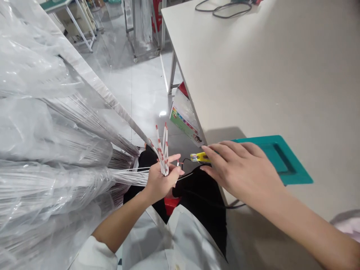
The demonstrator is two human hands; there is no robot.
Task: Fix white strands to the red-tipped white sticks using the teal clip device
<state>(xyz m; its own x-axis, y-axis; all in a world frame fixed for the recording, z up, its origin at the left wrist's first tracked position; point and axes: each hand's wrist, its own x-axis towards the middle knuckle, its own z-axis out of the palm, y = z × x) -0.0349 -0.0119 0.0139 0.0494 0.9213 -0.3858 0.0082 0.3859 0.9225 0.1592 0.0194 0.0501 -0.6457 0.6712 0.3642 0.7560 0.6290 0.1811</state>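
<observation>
My left hand (159,180) is presenting gripped white wires (165,165) left of the teal tray (302,177); my right hand (239,170) is pinching a yellow tool (201,157), seemingly needing careful aim.

Upper garment: white coat or shirt (194,236), plain, softly creased, its front lower edges parting in an inverted V; small yellowish mark low on the front. Left sleeve (97,255): white, loose, ending near the elbow, folds at the opening. Left forearm (125,221): bare. Left hand (160,180) and right hand (239,172): bare. Right forearm (303,221): bare as far as it shows. Lower garment (206,198): black, plain, matte, cut unclear.
</observation>
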